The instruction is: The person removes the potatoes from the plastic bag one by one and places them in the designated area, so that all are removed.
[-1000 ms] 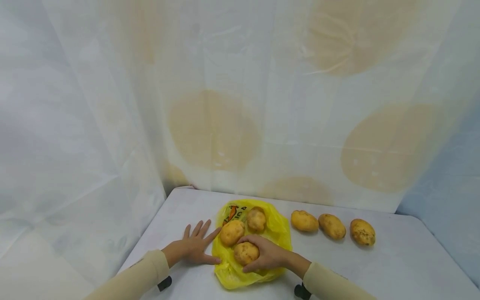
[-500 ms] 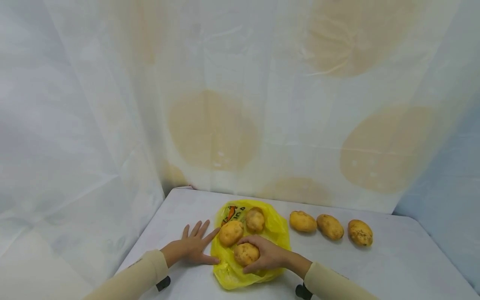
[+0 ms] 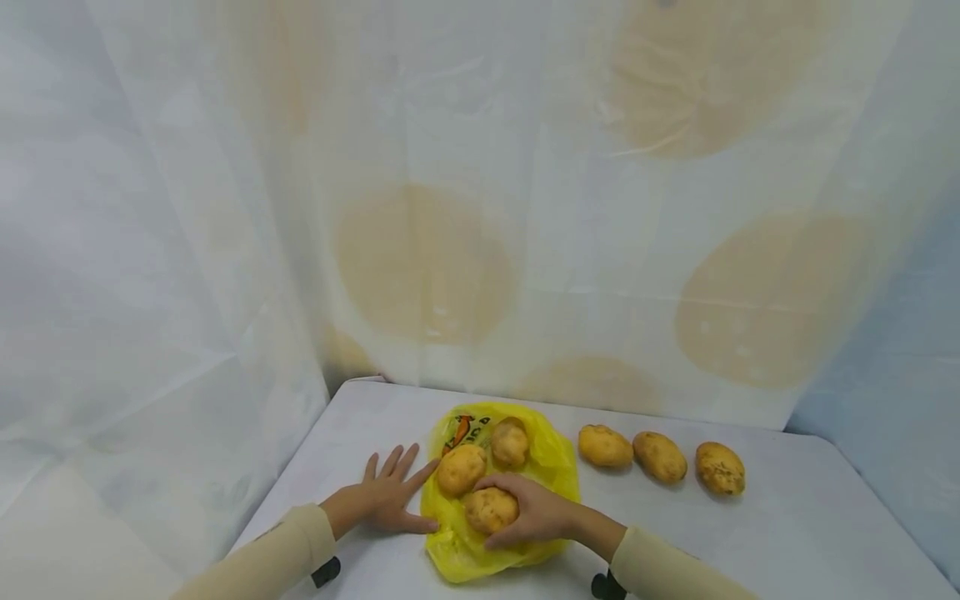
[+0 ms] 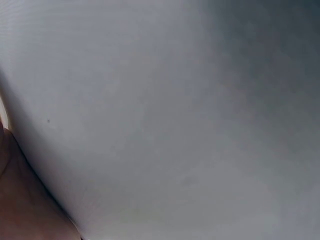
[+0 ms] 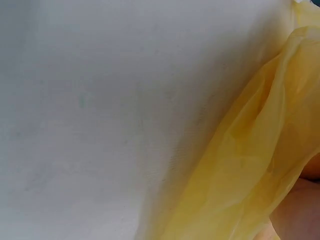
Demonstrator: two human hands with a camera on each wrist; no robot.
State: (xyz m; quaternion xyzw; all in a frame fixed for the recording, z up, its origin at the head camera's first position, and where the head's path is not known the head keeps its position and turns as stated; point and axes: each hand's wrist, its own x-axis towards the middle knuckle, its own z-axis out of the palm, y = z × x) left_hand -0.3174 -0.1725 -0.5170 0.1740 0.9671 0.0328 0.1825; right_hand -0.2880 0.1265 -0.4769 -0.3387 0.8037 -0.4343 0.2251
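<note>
A yellow plastic bag (image 3: 551, 462) lies flattened on the table in the head view. Three potatoes rest on it: one at the back (image 3: 510, 442), one at the left (image 3: 461, 470) and a near potato (image 3: 491, 510). My right hand (image 3: 531, 510) grips the near potato, thumb on the close side and fingers over the far side. My left hand (image 3: 390, 497) is spread on the table at the bag's left edge, its fingertips right at the plastic. The right wrist view shows the bag's crumpled side (image 5: 240, 160) and a bit of hand; the left wrist view shows mostly tabletop.
Three more potatoes lie in a row to the right of the bag: a left one (image 3: 604, 447), a middle one (image 3: 660, 457) and a right one (image 3: 720, 468). White sheeting (image 3: 585, 208) with tan circles hangs behind the table (image 3: 795, 533).
The view has shifted very slightly. Both hands keep their places, the right one still gripping the near potato on the bag.
</note>
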